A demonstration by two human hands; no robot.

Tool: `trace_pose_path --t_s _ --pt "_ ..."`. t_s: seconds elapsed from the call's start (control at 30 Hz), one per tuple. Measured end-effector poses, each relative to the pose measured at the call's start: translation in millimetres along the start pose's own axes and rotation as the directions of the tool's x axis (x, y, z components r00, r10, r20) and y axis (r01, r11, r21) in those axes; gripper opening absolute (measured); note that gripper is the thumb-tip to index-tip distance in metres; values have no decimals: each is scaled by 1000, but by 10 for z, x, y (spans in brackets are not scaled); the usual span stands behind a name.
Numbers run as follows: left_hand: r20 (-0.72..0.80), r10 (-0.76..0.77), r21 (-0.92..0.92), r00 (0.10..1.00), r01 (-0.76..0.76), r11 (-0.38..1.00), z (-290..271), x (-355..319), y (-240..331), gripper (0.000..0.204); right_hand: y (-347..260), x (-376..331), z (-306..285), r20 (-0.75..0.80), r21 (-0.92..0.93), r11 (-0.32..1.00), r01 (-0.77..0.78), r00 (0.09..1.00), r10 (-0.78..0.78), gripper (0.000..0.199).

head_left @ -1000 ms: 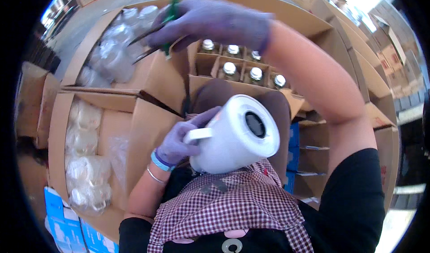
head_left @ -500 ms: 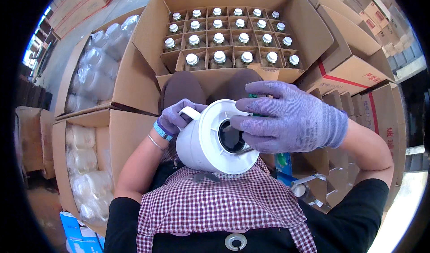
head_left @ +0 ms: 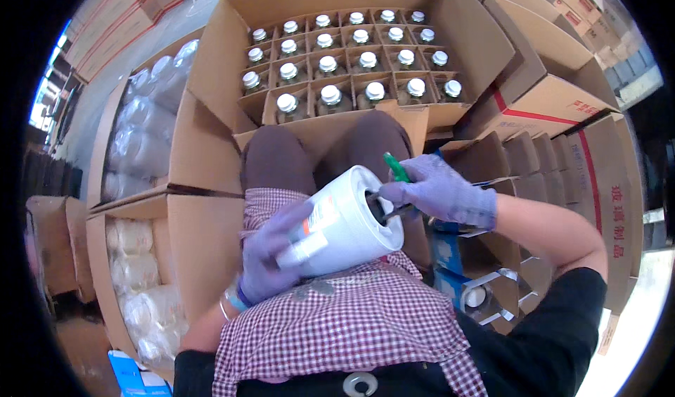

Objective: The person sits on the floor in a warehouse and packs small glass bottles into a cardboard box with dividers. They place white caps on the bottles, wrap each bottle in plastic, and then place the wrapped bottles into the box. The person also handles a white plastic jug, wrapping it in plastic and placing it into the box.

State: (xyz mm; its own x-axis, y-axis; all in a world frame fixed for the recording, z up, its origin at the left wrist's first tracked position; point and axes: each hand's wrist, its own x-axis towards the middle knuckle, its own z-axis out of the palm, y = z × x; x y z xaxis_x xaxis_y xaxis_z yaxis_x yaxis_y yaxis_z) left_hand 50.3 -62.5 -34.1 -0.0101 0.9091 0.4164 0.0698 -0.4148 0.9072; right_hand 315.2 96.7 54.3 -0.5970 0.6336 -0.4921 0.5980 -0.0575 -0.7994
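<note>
Roll: a big white label roll (head_left: pixel 344 225) lies on its side in the person's lap, over the checked apron (head_left: pixel 337 327), its hollow core facing the right hand.
Left hand: the gloved left hand (head_left: pixel 271 256) cups the roll from below and behind, fingers wrapped round its drum, near the loose label end.
Right hand: the gloved right hand (head_left: pixel 439 189) sits at the core mouth, fingers pinched together on a green-handled tool (head_left: pixel 396 168); its dark tip seems to reach into the core, though the view there is too shadowed to be sure.
Doing it well: keep the roll braced against the body so it cannot spin, and work the tip slowly, away from the cupping fingers.
Beyond: an open carton of white-capped bottles (head_left: pixel 351 66) in a divider grid stands just past the knees.
</note>
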Motion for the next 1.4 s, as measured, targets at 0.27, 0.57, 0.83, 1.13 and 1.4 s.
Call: trace_pose_path --t_s 0.27,0.57,0.83,1.13,1.4 --pt "-223 -176 120 959 207 971 63 465 70 13 572 782 -810 -496 104 959 263 850 -179 38" --pt "121 -215 445 969 140 885 -274 301 -382 44 1644 1811 -1517 -655 -554 730 -400 751 -85 50" --pt "-550 86 835 831 550 21 -3209 864 -291 60 1605 1476 -1035 -743 -547 820 -172 551 -380 46" --pt "-475 79 778 877 460 -428 -6439 209 -460 53 1003 1921 -1039 -629 -532 813 237 532 -567 48" --pt "55 -41 409 998 15 912 -3843 1849 1832 29 -328 1117 -695 -623 -292 761 579 489 -611 52"
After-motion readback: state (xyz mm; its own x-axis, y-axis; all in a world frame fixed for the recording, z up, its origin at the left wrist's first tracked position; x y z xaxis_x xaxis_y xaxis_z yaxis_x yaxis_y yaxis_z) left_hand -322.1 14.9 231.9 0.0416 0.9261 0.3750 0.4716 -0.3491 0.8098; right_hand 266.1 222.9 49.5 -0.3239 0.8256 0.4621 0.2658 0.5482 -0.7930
